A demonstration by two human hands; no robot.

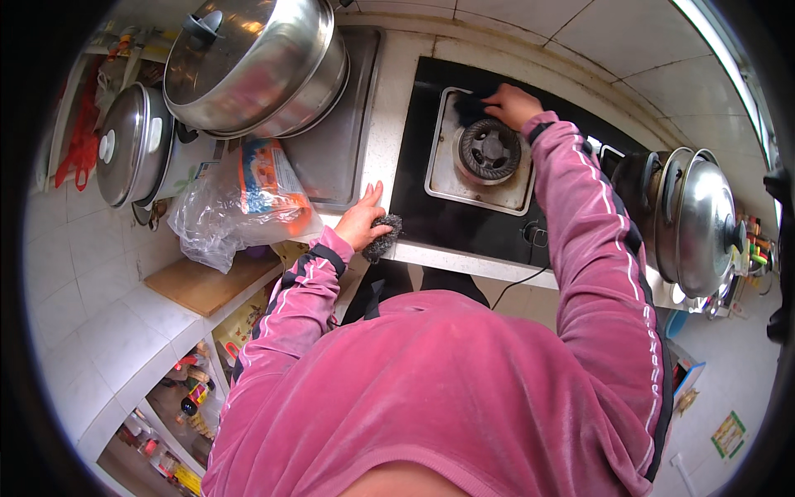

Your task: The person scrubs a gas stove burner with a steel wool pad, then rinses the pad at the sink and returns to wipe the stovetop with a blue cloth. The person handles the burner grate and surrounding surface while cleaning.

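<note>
A black glass gas hob (459, 230) lies before me, with a square metal drip tray (438, 168) around its round burner (490, 149). My right hand (512, 105) is at the far side of the burner, its fingers on a dark cloth (470, 109) that lies over the tray's back corner. At the hob's near left edge, my left hand (363, 222) holds a grey steel-wool scourer (383, 239) under the thumb, with the other fingers stretched over the pale counter.
Left of the hob stand a large lidded steel steamer (267, 81), a metal tray (335, 149) and a plastic bag (248, 205). Lidded steel pots (702, 217) stand at the right. A black cord (518, 282) hangs over the counter's front edge.
</note>
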